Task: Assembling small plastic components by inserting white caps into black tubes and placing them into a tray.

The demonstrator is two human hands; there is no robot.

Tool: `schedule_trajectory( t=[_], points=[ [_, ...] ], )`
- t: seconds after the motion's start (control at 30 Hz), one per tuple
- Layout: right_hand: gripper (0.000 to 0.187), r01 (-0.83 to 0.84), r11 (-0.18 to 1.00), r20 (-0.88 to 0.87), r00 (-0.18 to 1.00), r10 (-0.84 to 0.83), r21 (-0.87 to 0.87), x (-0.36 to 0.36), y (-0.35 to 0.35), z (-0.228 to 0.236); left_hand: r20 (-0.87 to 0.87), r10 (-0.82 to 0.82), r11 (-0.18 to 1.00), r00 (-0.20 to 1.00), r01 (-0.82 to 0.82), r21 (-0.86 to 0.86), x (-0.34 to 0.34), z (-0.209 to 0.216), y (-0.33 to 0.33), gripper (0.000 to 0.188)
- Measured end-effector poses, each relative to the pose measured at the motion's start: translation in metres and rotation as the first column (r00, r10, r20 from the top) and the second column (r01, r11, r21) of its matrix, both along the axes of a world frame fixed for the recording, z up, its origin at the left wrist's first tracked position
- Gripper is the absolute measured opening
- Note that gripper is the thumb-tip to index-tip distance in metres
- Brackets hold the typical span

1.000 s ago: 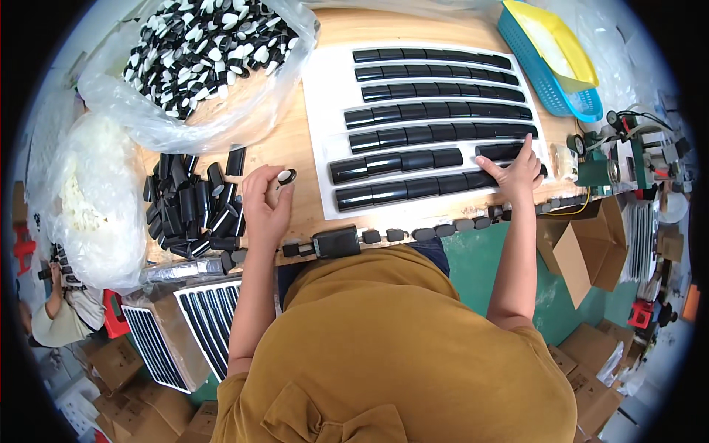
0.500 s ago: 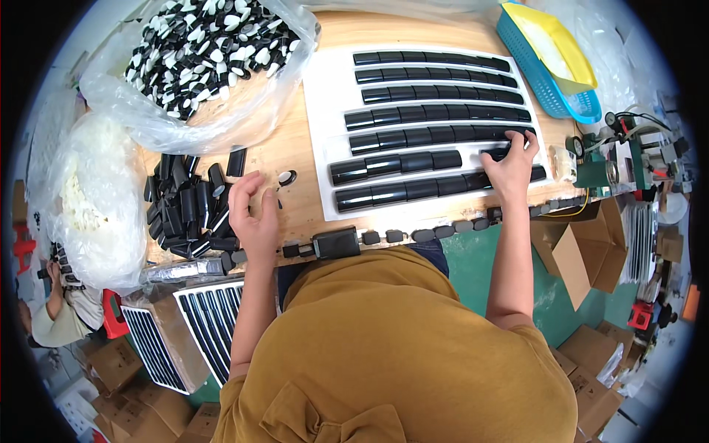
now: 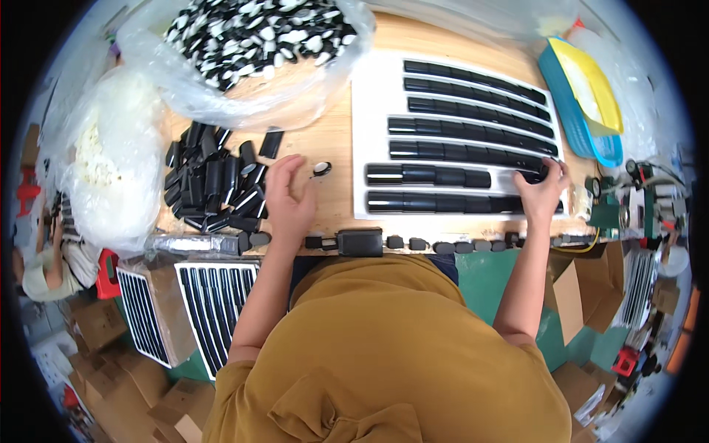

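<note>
A white tray [image 3: 360, 111] lies on the wooden table, holding several rows of glossy black tube-like pieces laid end to end. The second row from the front has a gap in its right part. At the right end of that row, my right hand [image 3: 542, 193] pinches a black tube-like piece [image 3: 533, 176] between thumb and fingers, partly hiding it. My left hand [image 3: 292, 203] hovers left of the tray, fingers curved with thumb apart and nothing visible in them. Just right of its fingertips rests a small oval black-and-white piece [image 3: 322, 169]. A heap of loose black pieces [image 3: 214, 177] lies to its left.
A clear plastic bag [image 3: 244, 111] of small black and white ovals [image 3: 266, 37] is at the back left; another cloudy bag [image 3: 103, 162] sits at far left. A blue basket [image 3: 572, 111] with a yellow tray [image 3: 591, 88] stands at right. Black blocks [image 3: 360, 242] line the front edge.
The whole view has shifted, so the table's things appear farther right. My right hand stays at the row's right end with its fingers on the black piece; my left hand keeps a similar pose.
</note>
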State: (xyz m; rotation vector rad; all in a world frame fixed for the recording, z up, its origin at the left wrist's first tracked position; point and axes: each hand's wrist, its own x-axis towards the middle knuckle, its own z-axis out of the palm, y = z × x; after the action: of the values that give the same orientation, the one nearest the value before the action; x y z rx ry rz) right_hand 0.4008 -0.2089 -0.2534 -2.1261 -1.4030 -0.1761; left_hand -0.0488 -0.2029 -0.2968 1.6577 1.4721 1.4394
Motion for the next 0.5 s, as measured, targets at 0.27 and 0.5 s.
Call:
schedule_trajectory(
  t=[0.27,0.5],
  points=[
    [0.076,-0.669,0.741,-0.181,0.722,0.668,0.066,-0.191,0.063,0.058,-0.347,-0.019,0.999,0.938,0.032,0.033,0.007,0.003,0.008,0.029],
    [0.079,-0.741,0.641,-0.102,0.667,0.738,-0.203,-0.218,0.109,0.017,-0.309,-0.026,0.996,0.951,0.050,0.070,0.004,-0.002,0.002,0.025]
  ],
)
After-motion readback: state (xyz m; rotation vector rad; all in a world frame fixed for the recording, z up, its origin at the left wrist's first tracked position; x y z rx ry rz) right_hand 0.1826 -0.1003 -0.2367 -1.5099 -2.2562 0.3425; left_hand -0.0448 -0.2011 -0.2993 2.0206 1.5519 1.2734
